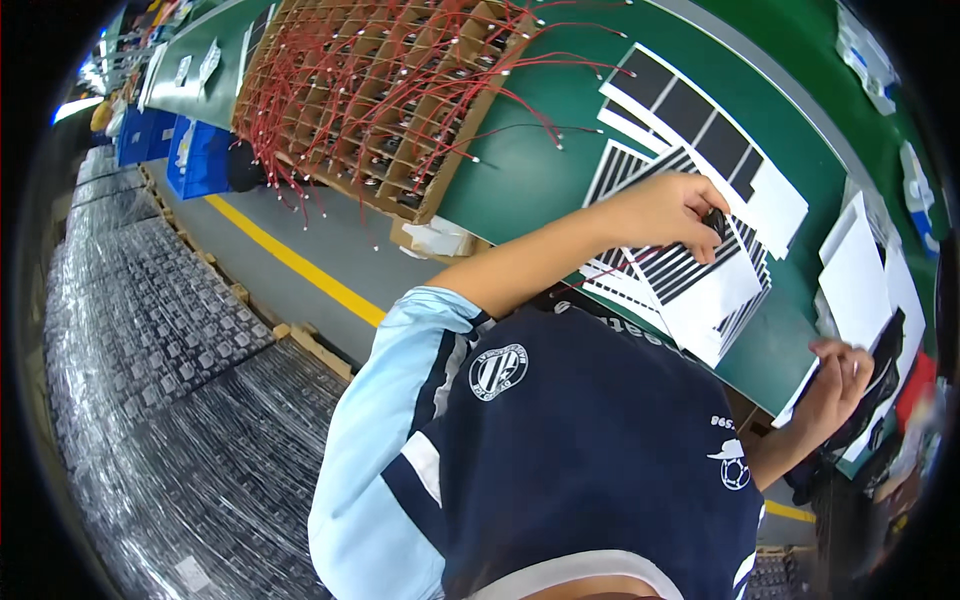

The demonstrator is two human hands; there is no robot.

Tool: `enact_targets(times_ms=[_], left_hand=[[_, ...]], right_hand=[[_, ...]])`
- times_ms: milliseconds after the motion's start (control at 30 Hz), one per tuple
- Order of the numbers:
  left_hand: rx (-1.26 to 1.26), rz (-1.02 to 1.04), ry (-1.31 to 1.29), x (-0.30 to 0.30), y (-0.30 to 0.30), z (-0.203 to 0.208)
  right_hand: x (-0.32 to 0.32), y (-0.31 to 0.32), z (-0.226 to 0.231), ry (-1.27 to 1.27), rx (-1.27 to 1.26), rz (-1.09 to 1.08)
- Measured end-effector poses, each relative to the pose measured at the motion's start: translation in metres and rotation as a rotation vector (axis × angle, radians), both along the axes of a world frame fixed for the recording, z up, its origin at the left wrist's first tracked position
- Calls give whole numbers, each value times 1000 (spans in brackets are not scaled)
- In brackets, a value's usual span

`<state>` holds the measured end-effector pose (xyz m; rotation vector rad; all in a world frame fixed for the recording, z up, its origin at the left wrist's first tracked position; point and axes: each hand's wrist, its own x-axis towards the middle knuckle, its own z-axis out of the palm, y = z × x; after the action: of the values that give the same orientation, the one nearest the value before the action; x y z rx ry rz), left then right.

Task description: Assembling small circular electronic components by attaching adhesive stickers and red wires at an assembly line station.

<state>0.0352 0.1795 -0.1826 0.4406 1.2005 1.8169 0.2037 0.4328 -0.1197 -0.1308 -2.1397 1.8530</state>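
Two bare hands in play: the left hand (pixel 665 213) towards two o'clock, the right hand (pixel 836 388) just past three! One small black part (pixel 715 222), also near two. Striped sheets (pixel 700 280) past two: at least three, overlapping, exact number hidden. One divided cardboard box (pixel 484 122) at eleven, its red wires (pixel 520 102) far too tangled to count. And two blue bins (pixel 197 172), ten o'clock!

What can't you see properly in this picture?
All in the head view:
Small black part: mostly hidden by the left hand holding it.
Dark pieces in the cardboard tray: partly covered by red wires; the tray's far side is cut off by the upper edge.
Wrapped stack: glare obscures its details.
Right hand: curled fingers hide whether it holds anything.
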Motion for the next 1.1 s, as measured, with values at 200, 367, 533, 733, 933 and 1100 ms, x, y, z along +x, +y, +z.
enact_targets(times_ms=[200,367,533,733,933,1100], left_hand=[[110,19,-205,0,-16,33],[135,26,-179,4,-25,58],[168,39,-186,8,-29,59],[148,49,-191,10,-27,62],[115,103,-190,17,-24,66],[119,124,-134,16,-21,64]], right_hand=[[-62,-87,22,-179,65,130],[-83,-112,36,-60,-55,323],[-84,-115,38,-146,-155,356],[-84,-116,27,-174,-241,258],[-82,-119,19,-134,-296,212],[-84,-121,14,-120,-343,172]])
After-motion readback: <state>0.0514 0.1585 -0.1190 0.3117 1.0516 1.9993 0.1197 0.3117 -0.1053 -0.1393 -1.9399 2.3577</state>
